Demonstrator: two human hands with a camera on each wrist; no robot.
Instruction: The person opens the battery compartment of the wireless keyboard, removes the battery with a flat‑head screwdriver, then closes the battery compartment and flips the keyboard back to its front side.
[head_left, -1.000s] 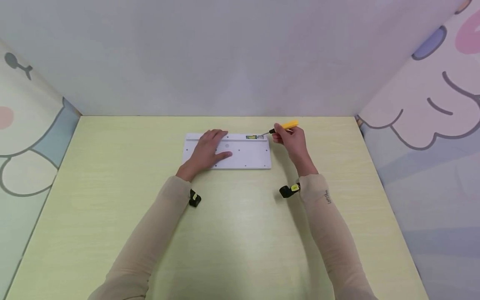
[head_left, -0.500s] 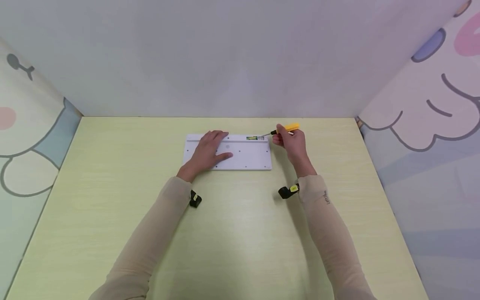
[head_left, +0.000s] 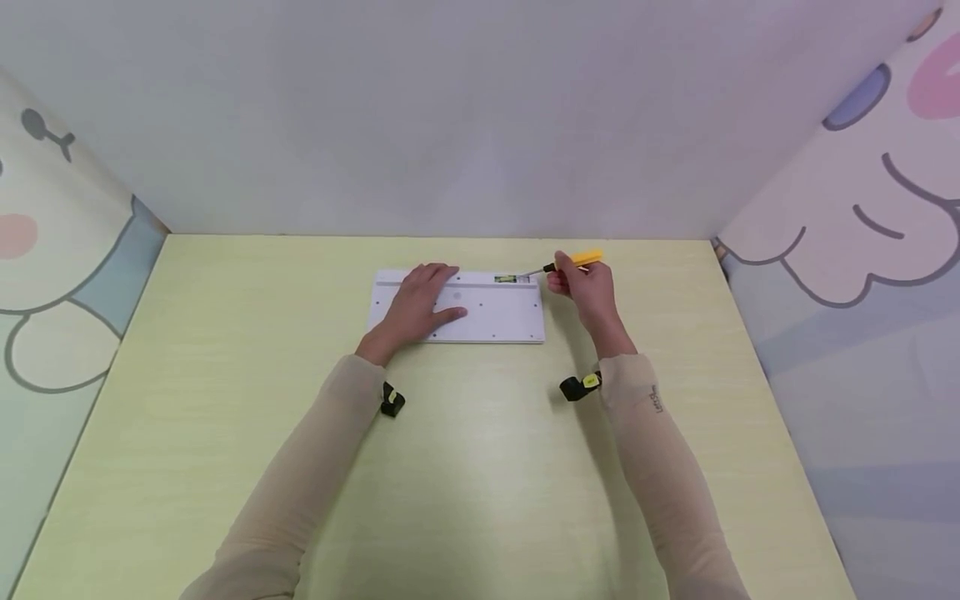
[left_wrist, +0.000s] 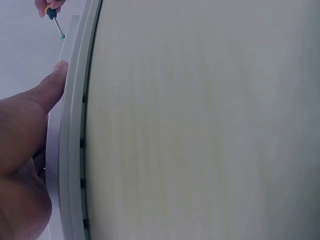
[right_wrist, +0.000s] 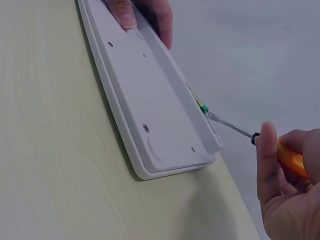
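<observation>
I see a flat white rectangular plastic keyboard (head_left: 480,310) lying face down, underside up, on the pale yellow-green wooden table (head_left: 480,467), toward the far middle. My left hand (head_left: 416,307) rests flat on the left half of the keyboard's back, fingers straight and spread, thumb pointing right; nothing gripped, just pressing down. In the left wrist view the thumb lies along the keyboard's near edge. My right hand (head_left: 583,285) is just off the keyboard's far right corner, fingers curled round the orange-yellow handle of a small screwdriver (head_left: 564,263) with a black collar. The thin metal shaft runs left and the tip meets the open battery slot at the far right edge, right against the green-and-yellow battery (head_left: 507,278) in it. The right wrist view shows small screw heads across the back panel. Behind the table stands a plain white wall (head_left: 450,108), with cartoon-printed panels on left and right.
</observation>
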